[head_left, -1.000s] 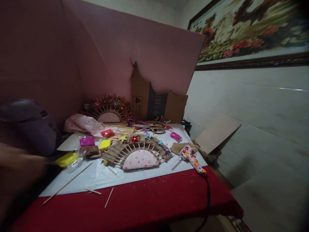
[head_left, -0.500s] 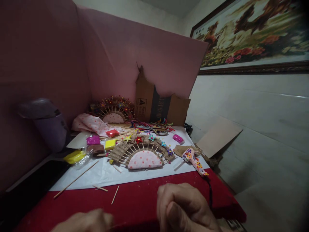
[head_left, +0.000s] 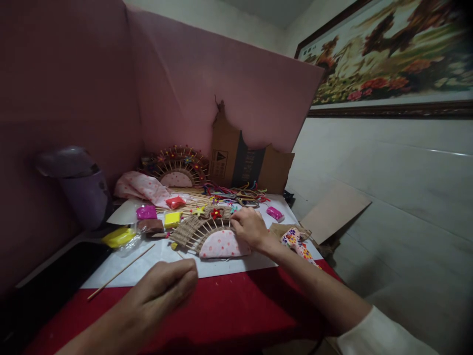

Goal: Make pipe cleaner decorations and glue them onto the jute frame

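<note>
A half-round woven fan (head_left: 225, 244) lies on the white sheet, with thin sticks fanning out from a pink dotted cloth centre and star-shaped flowers on its woven band. Over the fan's right side reaches my right hand (head_left: 250, 228), fingers curled together and hiding the flowers there. What sits in its fingertips, if anything, is hidden. My left hand (head_left: 168, 286) is closed and held above the front of the table, apart from the fan. Its fingers press together and cover whatever may be inside.
Clay packets, including a yellow one (head_left: 172, 219), lie left of the fan. Scissors (head_left: 247, 198) and coloured stems are behind it. A patterned glue gun (head_left: 296, 241) lies right. A second fan (head_left: 177, 170) and torn cardboard (head_left: 240, 160) stand behind. One long stick (head_left: 121, 271) lies front left.
My right hand has moved forward from the table's front edge onto the fan's right side. My left hand has risen forward and right, now covering the short sticks.
</note>
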A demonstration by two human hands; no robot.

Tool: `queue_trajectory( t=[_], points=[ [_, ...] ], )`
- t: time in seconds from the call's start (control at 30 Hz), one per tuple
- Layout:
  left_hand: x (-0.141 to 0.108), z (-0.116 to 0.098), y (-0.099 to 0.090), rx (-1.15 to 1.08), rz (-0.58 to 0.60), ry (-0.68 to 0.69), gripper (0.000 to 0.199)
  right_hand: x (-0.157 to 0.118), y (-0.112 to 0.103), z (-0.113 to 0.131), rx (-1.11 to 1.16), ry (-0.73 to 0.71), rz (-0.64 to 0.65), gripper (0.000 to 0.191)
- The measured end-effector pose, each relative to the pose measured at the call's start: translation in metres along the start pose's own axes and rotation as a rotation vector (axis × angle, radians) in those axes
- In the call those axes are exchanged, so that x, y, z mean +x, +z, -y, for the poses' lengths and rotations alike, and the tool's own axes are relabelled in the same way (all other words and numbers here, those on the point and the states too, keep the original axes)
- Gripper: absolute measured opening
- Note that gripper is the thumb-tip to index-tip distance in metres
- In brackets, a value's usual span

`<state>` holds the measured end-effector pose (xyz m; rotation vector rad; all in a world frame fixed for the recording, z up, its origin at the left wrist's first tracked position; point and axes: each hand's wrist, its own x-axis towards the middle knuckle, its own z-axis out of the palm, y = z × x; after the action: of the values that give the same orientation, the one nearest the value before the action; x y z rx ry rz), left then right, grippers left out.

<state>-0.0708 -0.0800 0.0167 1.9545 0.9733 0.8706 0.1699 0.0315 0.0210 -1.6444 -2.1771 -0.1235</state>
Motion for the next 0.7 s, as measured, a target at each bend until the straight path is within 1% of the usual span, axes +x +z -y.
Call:
queue_trajectory(
  t=[0.03, 0.13, 0.17, 0.2, 0.3, 0.37, 0.43, 0.5, 0.53, 0.6, 0.7],
  points=[
    [0.014, -0.008, 0.001, -0.032, 0.099, -0.023, 0.033, 0.003, 0.004, 0.003, -0.036, 0.012, 0.015, 0.022],
    [0.048, -0.024, 0.008, -0.055, 0.201, 0.01, 0.038, 0.006, 0.017, 0.012, -0.124, 0.038, 0.011, 0.025],
    [0.056, -0.025, 0.011, -0.038, 0.229, 0.024, 0.037, 0.006, 0.021, 0.014, -0.14, 0.038, 0.004, 0.023],
    [0.062, -0.023, 0.014, -0.012, 0.229, 0.042, 0.037, 0.007, 0.025, 0.015, -0.146, 0.036, -0.002, 0.02],
    [0.076, -0.008, 0.023, 0.16, 0.179, 0.088, 0.034, 0.011, 0.029, 0.013, -0.138, 0.048, -0.029, 0.018],
    [0.081, 0.007, 0.029, 0.26, 0.101, 0.115, 0.033, 0.016, 0.025, 0.009, -0.13, 0.071, -0.076, 0.02],
    [0.083, 0.023, 0.035, 0.339, -0.004, 0.145, 0.032, 0.023, 0.02, 0.005, -0.125, 0.087, -0.152, 0.024],
    [0.082, 0.036, 0.04, 0.394, -0.087, 0.175, 0.031, 0.029, 0.016, 0.0, -0.138, 0.063, -0.196, 0.024],
    [0.08, 0.041, 0.042, 0.425, -0.117, 0.199, 0.03, 0.032, 0.015, -0.002, -0.149, 0.04, -0.195, 0.022],
    [0.076, 0.048, 0.045, 0.482, -0.134, 0.266, 0.029, 0.036, 0.017, -0.005, -0.177, -0.017, -0.152, 0.018],
    [0.071, 0.051, 0.048, 0.56, -0.166, 0.369, 0.029, 0.038, 0.023, -0.007, -0.207, -0.089, -0.094, 0.014]
  ],
)
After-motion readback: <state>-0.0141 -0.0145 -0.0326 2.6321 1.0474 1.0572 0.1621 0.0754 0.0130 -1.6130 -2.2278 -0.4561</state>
